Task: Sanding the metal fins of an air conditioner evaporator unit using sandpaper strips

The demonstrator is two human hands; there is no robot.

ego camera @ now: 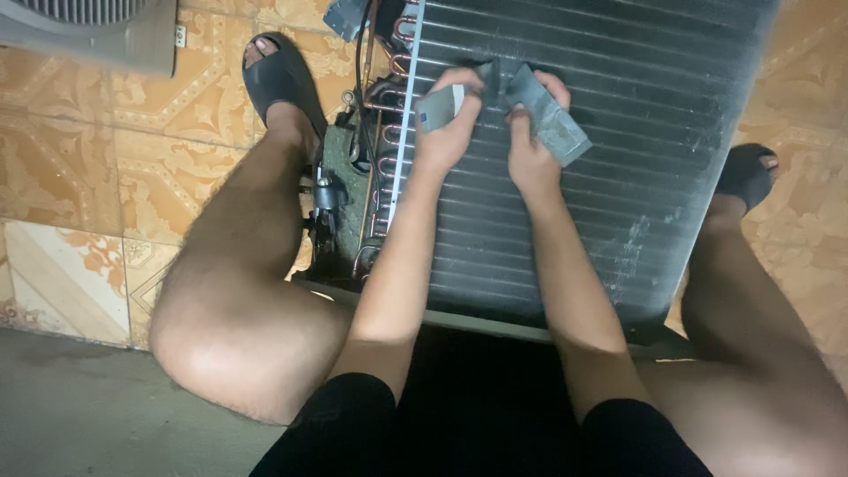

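A large finned condenser coil (609,115) of an air-conditioner unit lies tilted between my knees, its copper tube bends (382,132) along the left edge. My left hand (452,119) grips a small grey pad (439,106) near the coil's upper left. My right hand (530,146) holds a flat dusty grey piece (552,119) against the fins just beside it. The two hands nearly touch.
My bare legs straddle the unit, feet in dark sandals (278,75) (749,172) on patterned orange floor tiles (88,159). A grey fan housing (97,26) sits at the top left. A grey concrete strip (79,406) runs along the bottom left.
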